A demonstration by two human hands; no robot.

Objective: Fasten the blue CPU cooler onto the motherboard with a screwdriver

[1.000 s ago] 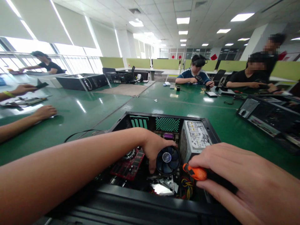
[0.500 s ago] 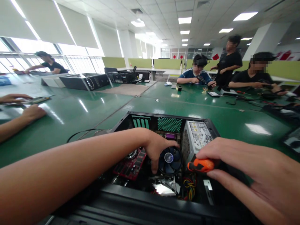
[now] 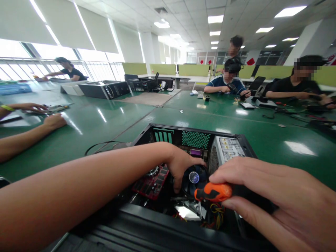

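The fan (image 3: 195,177) sat deep in the open computer case (image 3: 183,128) on the green worktop (image 3: 118,119). It looked like light, brittle plastic, best held by the frame. The left hand (image 3: 181,163) had its grip curled round the rim, and the right hand (image 3: 275,199) pinched a screwdriver (image 3: 214,191).

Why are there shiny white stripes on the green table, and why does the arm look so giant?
Head view: the stripes are glare, ceiling lights mirrored in the glossy table. The left arm, reaching to the fan, looks giant because it is close to a wide lens that stretches the edges; likewise the right hand holding the screwdriver.
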